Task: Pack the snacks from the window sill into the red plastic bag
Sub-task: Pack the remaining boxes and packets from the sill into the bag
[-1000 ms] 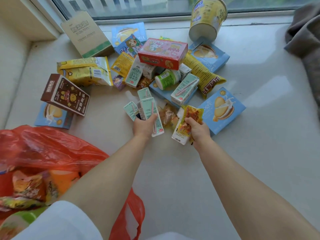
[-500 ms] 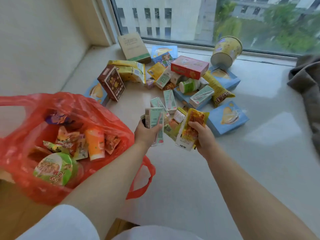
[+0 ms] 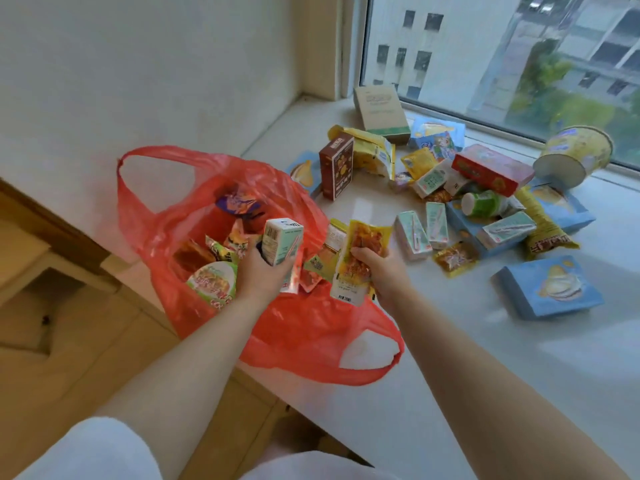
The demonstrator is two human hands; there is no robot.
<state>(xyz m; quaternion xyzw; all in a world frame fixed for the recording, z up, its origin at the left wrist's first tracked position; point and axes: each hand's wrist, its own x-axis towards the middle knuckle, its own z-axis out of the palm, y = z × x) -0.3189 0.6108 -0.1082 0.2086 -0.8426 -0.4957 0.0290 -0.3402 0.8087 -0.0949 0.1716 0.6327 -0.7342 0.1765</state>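
The red plastic bag [image 3: 166,216] gapes open at the left end of the white window sill [image 3: 450,358], with several snack packets inside. My left hand [image 3: 258,275] grips small mint-green drink cartons [image 3: 280,245] over the bag's mouth. My right hand [image 3: 375,268] holds a yellow snack packet [image 3: 363,244], with other thin packets behind it, at the bag's right rim. More snacks lie in a heap on the sill to the right: two mint cartons [image 3: 420,233], a brown box [image 3: 336,166], a red box [image 3: 491,169] and a blue pack [image 3: 550,287].
A yellow paper cup [image 3: 575,155] lies tipped near the window glass, and a tan box [image 3: 381,112] leans in the corner. A plain wall stands to the left. Wooden steps [image 3: 41,278] drop away below the sill's left edge.
Both hands lifted their items off the sill and carried them left to the bag. The view swung left, bringing the whole bag and the wall into sight.
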